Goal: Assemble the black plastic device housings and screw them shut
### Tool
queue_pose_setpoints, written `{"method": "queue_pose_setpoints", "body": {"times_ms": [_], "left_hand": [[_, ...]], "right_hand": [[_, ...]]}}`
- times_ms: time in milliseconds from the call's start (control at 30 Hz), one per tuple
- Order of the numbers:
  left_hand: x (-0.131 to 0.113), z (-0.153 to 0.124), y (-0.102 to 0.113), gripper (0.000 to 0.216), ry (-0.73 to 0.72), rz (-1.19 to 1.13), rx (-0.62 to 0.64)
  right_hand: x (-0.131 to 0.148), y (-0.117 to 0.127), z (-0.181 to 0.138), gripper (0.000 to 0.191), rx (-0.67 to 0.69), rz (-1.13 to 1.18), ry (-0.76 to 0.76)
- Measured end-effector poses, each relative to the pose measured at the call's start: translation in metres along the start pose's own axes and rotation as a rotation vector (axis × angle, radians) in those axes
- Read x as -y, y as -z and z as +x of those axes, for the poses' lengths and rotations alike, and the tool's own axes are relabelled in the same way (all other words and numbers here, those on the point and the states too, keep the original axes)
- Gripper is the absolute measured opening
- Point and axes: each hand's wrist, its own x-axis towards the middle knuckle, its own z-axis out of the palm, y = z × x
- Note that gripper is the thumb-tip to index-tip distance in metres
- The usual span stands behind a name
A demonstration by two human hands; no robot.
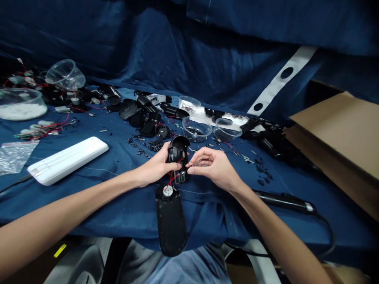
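Observation:
My left hand point(155, 167) grips a small black plastic housing point(178, 157) with a red wire running out of it, held upright over the blue cloth. My right hand point(213, 165) is closed in a pinch on a small metal part point(197, 163) pressed against the housing's right side. Below the housing lies a long black oval shell point(171, 223) with a round silver motor point(167, 191) at its top end; the red wire leads to it. The shell hangs partly over the table's front edge, above my lap.
Two clear cups point(196, 129) with small parts stand behind my hands. Black shells and screws point(148, 118) are scattered around. A white flat device point(68, 159) lies left, a black electric screwdriver point(286, 201) with cable right, a cardboard box point(340, 134) far right, tubs point(20, 103) far left.

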Motion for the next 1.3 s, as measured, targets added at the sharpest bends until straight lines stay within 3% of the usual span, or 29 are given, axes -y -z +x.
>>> {"method": "queue_pose_setpoints", "body": {"times_ms": [233,433,533,667,800,967,1300], "left_hand": [[-0.002,-0.001,-0.002,0.066,0.05,-0.051,0.011],[-0.001,0.0,-0.002,0.064,0.014,-0.075,0.022],[0.0,0.001,-0.001,0.059,0.01,-0.06,0.015],[0.001,0.002,-0.001,0.056,0.018,-0.055,0.014],[-0.001,-0.001,-0.002,0.055,0.03,-0.093,0.04],[-0.003,-0.004,-0.005,0.059,0.017,-0.161,0.087],[0.0,-0.003,-0.004,0.053,-0.057,-0.16,0.125]], "right_hand": [[-0.013,-0.006,-0.001,0.032,-0.049,-0.034,0.165],[-0.017,-0.001,0.001,0.009,-0.078,-0.646,0.711],[-0.014,0.002,0.0,0.011,-0.048,-0.809,0.829],[-0.013,0.003,0.0,0.008,-0.077,-0.917,0.861],[-0.019,0.001,0.003,0.006,-0.122,-0.753,0.88],[-0.027,-0.004,0.007,0.005,-0.17,-0.533,0.795],[-0.023,-0.009,0.003,0.011,-0.144,-0.508,0.797]]}}
